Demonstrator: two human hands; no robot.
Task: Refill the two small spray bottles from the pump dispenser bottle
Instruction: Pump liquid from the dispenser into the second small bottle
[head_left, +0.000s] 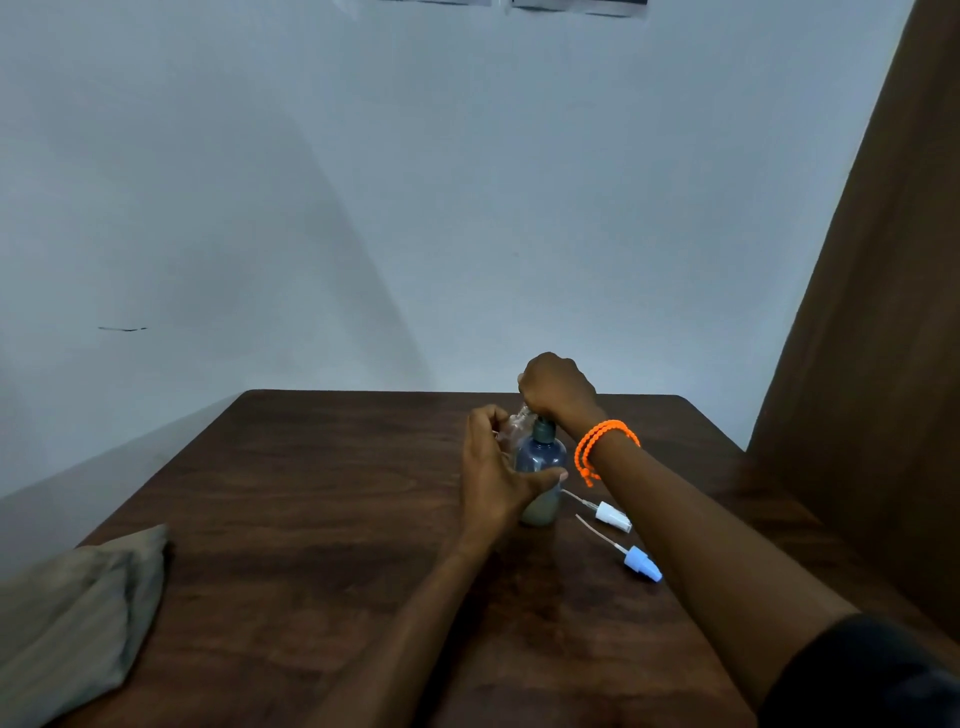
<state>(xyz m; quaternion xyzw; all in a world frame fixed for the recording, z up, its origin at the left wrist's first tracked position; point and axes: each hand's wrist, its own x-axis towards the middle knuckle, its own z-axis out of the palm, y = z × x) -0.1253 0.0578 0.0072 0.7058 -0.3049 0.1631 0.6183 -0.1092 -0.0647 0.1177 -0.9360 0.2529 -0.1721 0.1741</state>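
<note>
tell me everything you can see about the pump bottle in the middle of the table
The pump bottle stands upright near the middle of the dark wooden table. Its body looks like translucent bluish plastic with rounded shoulders and a dark collar; pale liquid fills only the bottom part. The right hand is closed over the pump head, hiding it. The left hand is against its left side, thumb across the front, holding a small clear bottle close to the top.

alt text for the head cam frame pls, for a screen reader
A person's right hand presses down on top of a pump bottle on a dark wooden table, while the left hand holds a small clear bottle against its neck. Two detached spray tops, white and blue, lie to the right; a folded cloth lies at the left edge.
</note>
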